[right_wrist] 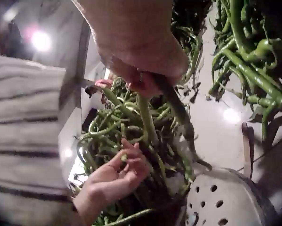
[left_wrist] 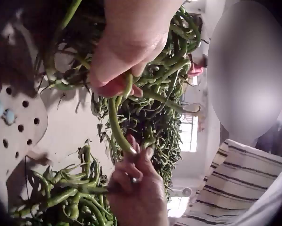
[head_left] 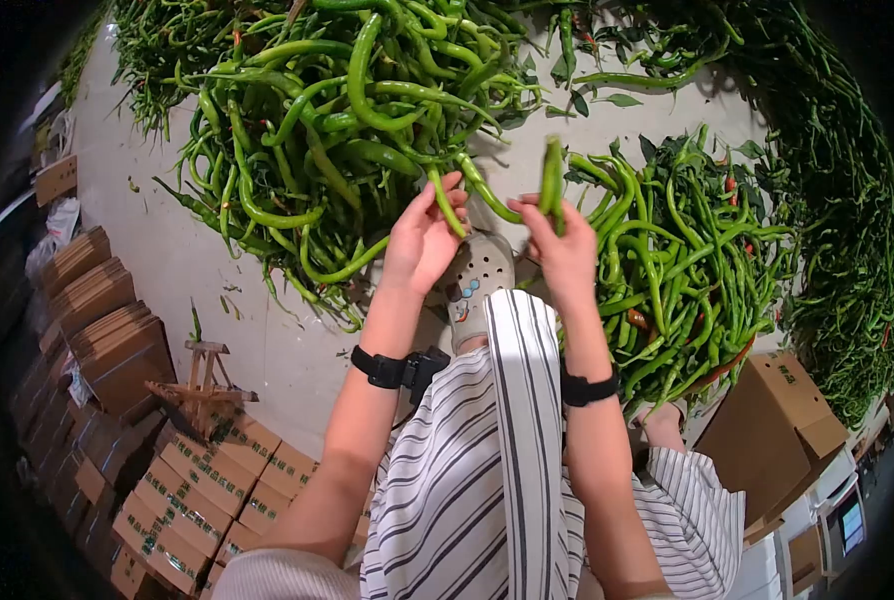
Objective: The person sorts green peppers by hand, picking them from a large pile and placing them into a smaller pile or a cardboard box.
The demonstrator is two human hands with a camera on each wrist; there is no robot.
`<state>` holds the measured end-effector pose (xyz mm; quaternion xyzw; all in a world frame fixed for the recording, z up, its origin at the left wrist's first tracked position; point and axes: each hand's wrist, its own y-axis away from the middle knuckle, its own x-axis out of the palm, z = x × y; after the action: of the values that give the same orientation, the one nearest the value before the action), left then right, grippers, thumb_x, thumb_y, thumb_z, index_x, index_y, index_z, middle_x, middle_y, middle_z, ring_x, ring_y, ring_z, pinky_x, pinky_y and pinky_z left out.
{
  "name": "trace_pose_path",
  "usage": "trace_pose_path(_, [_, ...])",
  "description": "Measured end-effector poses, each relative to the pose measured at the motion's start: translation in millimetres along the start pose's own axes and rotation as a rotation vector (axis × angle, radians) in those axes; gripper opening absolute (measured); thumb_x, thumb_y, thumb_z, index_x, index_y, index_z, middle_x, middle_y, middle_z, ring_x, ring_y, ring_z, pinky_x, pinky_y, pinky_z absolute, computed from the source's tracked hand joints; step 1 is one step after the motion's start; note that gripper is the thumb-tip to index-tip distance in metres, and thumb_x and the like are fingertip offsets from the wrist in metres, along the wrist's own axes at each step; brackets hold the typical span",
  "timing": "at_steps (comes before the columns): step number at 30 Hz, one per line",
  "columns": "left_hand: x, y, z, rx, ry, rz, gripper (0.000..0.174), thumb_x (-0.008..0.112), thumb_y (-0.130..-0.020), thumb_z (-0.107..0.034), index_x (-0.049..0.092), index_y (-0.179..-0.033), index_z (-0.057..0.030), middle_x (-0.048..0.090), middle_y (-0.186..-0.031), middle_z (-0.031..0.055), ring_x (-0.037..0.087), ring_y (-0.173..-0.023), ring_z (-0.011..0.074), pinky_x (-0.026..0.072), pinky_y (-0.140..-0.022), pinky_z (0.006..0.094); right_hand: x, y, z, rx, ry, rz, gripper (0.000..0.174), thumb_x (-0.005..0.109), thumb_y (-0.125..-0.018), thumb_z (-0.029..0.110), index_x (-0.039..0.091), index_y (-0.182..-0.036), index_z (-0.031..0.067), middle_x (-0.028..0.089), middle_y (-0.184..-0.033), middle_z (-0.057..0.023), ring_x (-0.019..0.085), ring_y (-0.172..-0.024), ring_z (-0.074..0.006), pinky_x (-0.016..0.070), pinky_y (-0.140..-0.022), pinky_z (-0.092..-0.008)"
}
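My left hand (head_left: 419,245) pinches a slim green chili pepper (head_left: 446,207) between thumb and fingers, at the near edge of a big pepper heap (head_left: 297,130). To its right, my right hand (head_left: 569,258) grips a green pepper (head_left: 552,172) that stands up past the fingers, slightly blurred. A second, curved pepper (head_left: 486,188) runs from those fingertips toward the left hand. Two peppers hang from the right hand in the right wrist view, one of them darker (right_wrist: 177,106). There, the left hand (right_wrist: 115,181) shows a green pepper end at its fingertips.
Beside the right hand lies a smaller pepper heap (head_left: 682,260). A perforated clog (head_left: 482,275) is on the floor between the heaps. Flat cardboard stacks (head_left: 122,355), taped cartons (head_left: 197,490) and a wooden stool (head_left: 202,385) stand left; an open carton (head_left: 767,430) is at right.
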<state>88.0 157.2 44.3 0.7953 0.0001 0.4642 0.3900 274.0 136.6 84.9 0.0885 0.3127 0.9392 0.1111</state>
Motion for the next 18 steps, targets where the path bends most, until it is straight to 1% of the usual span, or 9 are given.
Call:
trace_pose_path(1, [-3.0,-3.7,-2.3,0.002,0.035,0.087,0.033,0.048,-0.09,-0.019,0.048,-0.116,0.0023,0.059,-0.1,0.011,0.053,-0.085,0.0171,0.0426,-0.08,0.0286,-5.1,6.1,6.4,-0.018,-0.064,-0.047,0.022,0.059,-0.084,0.015,0.058,-0.099,-0.0006,0.065,-0.079,-0.0025,0.038,-0.049,-0.0006,0.0315,-0.043,-0.0161])
trace_pose_path(4, [19.1,2.2,-4.2,0.059,-0.263,-0.128,0.029,0.045,-0.093,-0.018,0.049,-0.112,0.0032,0.061,-0.092,0.014,0.057,-0.079,0.0168,0.0461,-0.072,0.0254,-33.0,22.1,17.4,-0.037,-0.095,-0.187,0.023,0.055,-0.088,0.016,0.056,-0.103,-0.0016,0.066,-0.08,-0.0057,0.034,-0.046,-0.0006,0.0281,-0.042,-0.0159])
trace_pose_path(6, [30.2,10.9,-6.7,-0.083,-0.276,-0.11,0.028,0.046,-0.092,-0.017,0.049,-0.111,0.0033,0.061,-0.089,0.0168,0.058,-0.073,0.0169,0.0483,-0.066,0.025,-55.6,30.6,23.4,-0.05,0.035,-0.255,0.022,0.055,-0.088,0.018,0.058,-0.102,0.0005,0.066,-0.076,-0.0048,0.032,-0.045,0.0002,0.0253,-0.042,-0.0154])
trace_pose_path(7, [35.7,16.4,-7.1,-0.156,-0.281,-0.103,0.028,0.046,-0.092,-0.016,0.049,-0.111,0.0034,0.062,-0.087,0.0182,0.059,-0.07,0.0169,0.0494,-0.063,0.0247,-70.8,34.0,27.0,0.0,0.179,-0.242,0.025,0.057,-0.087,0.019,0.059,-0.1,-0.0017,0.066,-0.081,-0.0068,0.044,-0.053,-0.0035,0.036,-0.05,-0.0181])
trace_pose_path(8, [44.1,22.2,-7.4,-0.244,-0.27,-0.134,0.031,0.044,-0.092,-0.014,0.046,-0.115,0.006,0.062,-0.085,0.021,0.06,-0.063,0.0169,0.0505,-0.055,0.0243,-82.5,34.7,22.2,-0.112,0.379,-0.359,0.026,0.059,-0.086,0.019,0.059,-0.099,-0.0032,0.065,-0.084,-0.0083,0.049,-0.062,-0.0069,0.04,-0.058,-0.0211])
trace_pose_path(9, [48.4,27.4,-7.7,-0.322,-0.24,-0.029,0.033,0.044,-0.092,-0.014,0.043,-0.117,0.0071,0.062,-0.084,0.0208,0.06,-0.063,0.0167,0.0503,-0.055,0.0239,-85.7,36.6,21.4,-0.221,0.582,-0.476,0.028,0.06,-0.085,0.019,0.06,-0.099,-0.0047,0.065,-0.087,-0.0097,0.054,-0.07,-0.0103,0.0439,-0.067,-0.0242])
trace_pose_path(12, [56.7,36.4,-6.0,-0.535,-0.167,0.215,0.042,0.041,-0.092,-0.014,0.033,-0.126,0.0107,0.062,-0.08,0.0201,0.06,-0.059,0.0154,0.049,-0.051,0.022,-84.9,40.2,28.5,-0.164,0.472,-0.478,0.029,0.061,-0.083,0.018,0.06,-0.099,-0.0054,0.064,-0.09,-0.0121,0.056,-0.081,-0.0156,0.0428,-0.078,-0.0275])
trace_pose_path(15, [76.2,38.8,0.2,-0.563,-0.206,0.223,0.041,0.039,-0.093,-0.014,0.034,-0.126,0.0094,0.06,-0.077,0.0166,0.058,-0.057,0.0132,0.0478,-0.049,0.0208,-78.5,35.8,21.0,-0.3,0.631,-0.499,0.026,0.062,-0.082,0.017,0.059,-0.095,-0.0057,0.063,-0.089,-0.0121,0.057,-0.086,-0.0164,0.0419,-0.08,-0.0277])
trace_pose_path(18, [99.2,32.2,-7.6,-0.543,-0.099,0.22,0.04,0.035,-0.094,-0.013,0.034,-0.125,0.0122,0.052,-0.071,0.0088,0.053,-0.057,0.0111,0.0467,-0.048,0.02,-69.9,39.3,37.2,-0.223,0.291,-0.338,0.025,0.061,-0.08,0.008,0.056,-0.102,-0.003,0.059,-0.101,-0.0082,0.054,-0.094,-0.0149,0.0413,-0.084,-0.0264])
